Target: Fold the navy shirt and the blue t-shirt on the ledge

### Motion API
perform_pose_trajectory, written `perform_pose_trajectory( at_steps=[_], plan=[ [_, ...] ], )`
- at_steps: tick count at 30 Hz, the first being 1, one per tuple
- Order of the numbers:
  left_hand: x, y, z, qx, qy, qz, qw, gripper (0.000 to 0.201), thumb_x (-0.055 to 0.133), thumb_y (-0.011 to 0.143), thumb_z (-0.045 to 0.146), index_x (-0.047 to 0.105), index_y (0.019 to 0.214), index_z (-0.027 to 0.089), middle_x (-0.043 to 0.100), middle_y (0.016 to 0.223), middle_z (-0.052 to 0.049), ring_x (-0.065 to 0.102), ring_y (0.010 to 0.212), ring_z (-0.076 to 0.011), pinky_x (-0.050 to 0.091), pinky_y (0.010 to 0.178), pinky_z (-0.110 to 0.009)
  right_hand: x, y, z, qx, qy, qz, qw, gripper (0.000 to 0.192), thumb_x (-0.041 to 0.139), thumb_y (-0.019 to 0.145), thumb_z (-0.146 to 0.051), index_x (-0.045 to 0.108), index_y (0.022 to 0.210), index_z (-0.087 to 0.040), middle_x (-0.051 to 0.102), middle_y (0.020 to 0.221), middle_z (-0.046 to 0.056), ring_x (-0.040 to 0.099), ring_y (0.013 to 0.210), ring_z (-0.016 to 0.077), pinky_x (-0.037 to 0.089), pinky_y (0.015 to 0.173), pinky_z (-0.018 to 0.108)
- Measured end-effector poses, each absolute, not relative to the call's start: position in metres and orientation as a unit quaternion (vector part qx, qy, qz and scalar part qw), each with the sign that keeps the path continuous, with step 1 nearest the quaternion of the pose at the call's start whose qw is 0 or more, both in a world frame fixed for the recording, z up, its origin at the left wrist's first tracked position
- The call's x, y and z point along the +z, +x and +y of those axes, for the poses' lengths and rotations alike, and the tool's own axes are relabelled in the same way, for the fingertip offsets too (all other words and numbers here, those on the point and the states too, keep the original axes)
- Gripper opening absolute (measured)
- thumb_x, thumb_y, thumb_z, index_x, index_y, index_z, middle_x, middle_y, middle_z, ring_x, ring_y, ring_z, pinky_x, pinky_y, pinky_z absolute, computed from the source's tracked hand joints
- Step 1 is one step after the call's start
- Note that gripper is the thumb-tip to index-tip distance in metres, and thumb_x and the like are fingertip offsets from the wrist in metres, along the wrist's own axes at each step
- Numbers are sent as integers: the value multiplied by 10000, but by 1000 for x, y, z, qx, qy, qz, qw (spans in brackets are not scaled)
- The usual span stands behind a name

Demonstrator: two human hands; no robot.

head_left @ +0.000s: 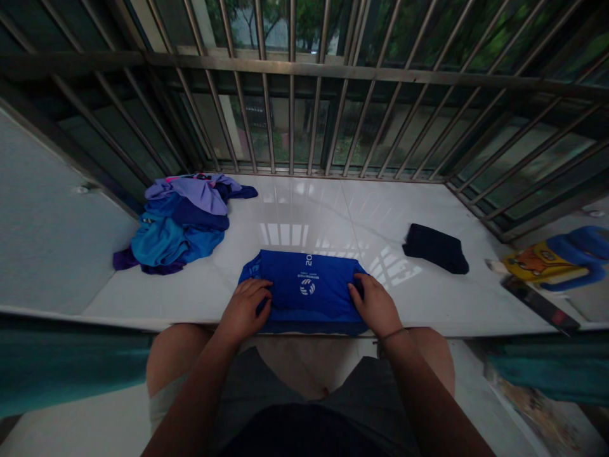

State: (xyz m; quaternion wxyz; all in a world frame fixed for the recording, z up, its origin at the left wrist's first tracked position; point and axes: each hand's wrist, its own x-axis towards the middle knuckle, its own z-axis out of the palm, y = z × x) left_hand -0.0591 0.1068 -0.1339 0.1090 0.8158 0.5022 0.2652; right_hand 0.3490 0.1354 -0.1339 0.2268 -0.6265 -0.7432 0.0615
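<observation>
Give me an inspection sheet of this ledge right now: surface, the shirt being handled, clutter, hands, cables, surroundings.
Surface: white glossy ledge, reflecting the bars.
Job's things: blue shirt, folded flat at the near edge, white logo facing up.
Clutter: clothes pile in blue and purple at far left; dark garment, folded, at right.
Hands: left hand pressing on the shirt's left side; right hand on its right side; both flat, fingers spread.
Cables: nothing seen.
Surroundings: metal bars around the ledge, trees beyond; blue and yellow toy at far right; teal cloth below the ledge.
</observation>
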Motion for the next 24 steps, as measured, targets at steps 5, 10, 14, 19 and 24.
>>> perform_pose_trajectory(
  at_steps=[5, 10, 14, 19, 24],
  plan=[
    [-135, -60, 106, 267, 817, 499, 110, 107, 625, 1030, 237, 727, 1036, 269, 808, 1378, -100, 744, 1275, -324, 509, 1217, -606, -129, 334, 165, 18, -663, -722, 198, 401, 587, 1127, -401, 678, 1432, -158, 799, 1183, 177, 765, 1050, 320, 595, 951, 422],
    [-135, -60, 106, 266, 816, 501, 110, 106, 630, 1017, 229, 726, 1024, 271, 813, 1366, -98, 743, 1264, -323, 507, 1218, -614, -125, 324, 195, 36, -669, -725, 160, 397, 596, 1076, -215, 662, 1460, -140, 812, 1177, 182, 762, 1071, 322, 568, 950, 401],
    [-133, -59, 106, 259, 814, 505, 120, 105, 640, 1002, 240, 739, 1010, 275, 818, 1356, -97, 746, 1259, -322, 516, 1220, -612, -125, 321, 217, 22, -672, -718, 179, 362, 544, 1109, -239, 674, 1437, -154, 809, 1161, 173, 741, 1091, 332, 558, 950, 417],
    [-133, -60, 106, 257, 813, 507, 125, 98, 656, 1007, 263, 752, 1013, 281, 821, 1355, -95, 748, 1258, -321, 514, 1224, -607, -129, 318, 230, -5, -680, -715, 163, 285, 556, 1087, -239, 757, 1283, -185, 785, 1127, 169, 704, 1030, 320, 556, 880, 411],
    [-132, -58, 108, 267, 799, 522, 132, 160, 638, 1076, 364, 765, 1019, 285, 842, 1280, -89, 775, 1185, -320, 581, 1109, -564, -131, 318, 216, -21, -675, -721, 157, 302, 566, 1104, -286, 762, 1310, -185, 753, 1220, 196, 680, 1073, 342, 549, 865, 428]
  ],
)
